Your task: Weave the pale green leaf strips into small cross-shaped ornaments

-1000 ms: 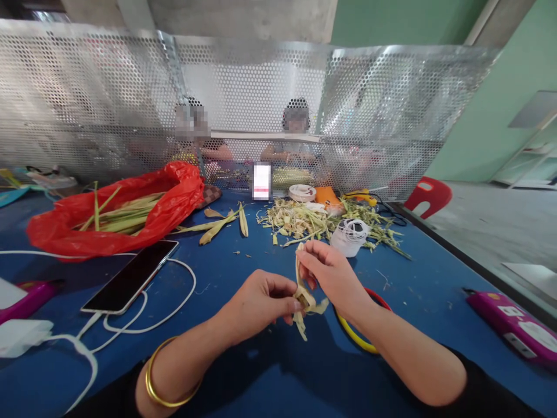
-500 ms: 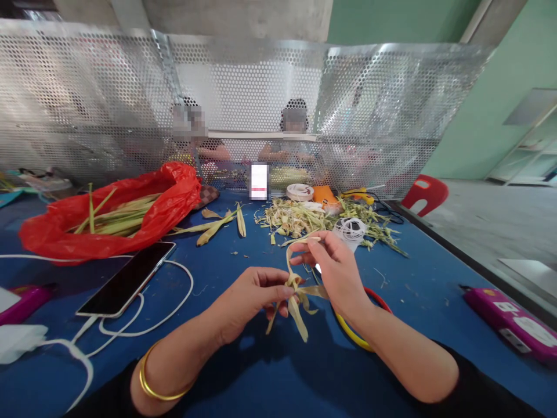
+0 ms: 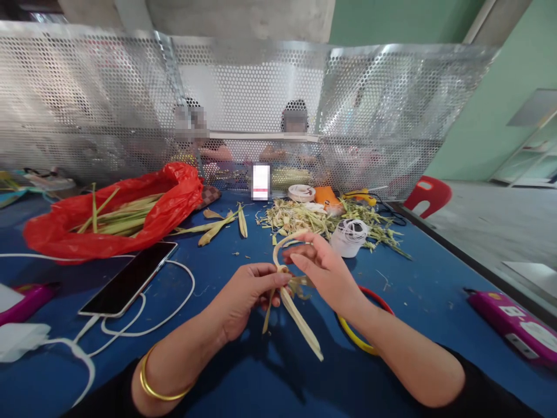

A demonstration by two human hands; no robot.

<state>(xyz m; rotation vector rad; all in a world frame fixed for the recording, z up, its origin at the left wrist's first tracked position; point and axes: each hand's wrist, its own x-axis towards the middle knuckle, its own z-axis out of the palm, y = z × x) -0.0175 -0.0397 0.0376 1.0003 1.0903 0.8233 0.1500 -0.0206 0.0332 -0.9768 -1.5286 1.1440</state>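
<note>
As L hand (image 3: 249, 293) pinches looped corn-husk strip (image 3: 302, 322), tail's now longer, prob. pulled thru; R hand's (image 3: 326, 267) grip unclear.

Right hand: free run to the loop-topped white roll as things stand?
Likely yes: the white roll stands just beyond the right hand, nothing visible between, though the hand seems busy with the pale strip.
</note>
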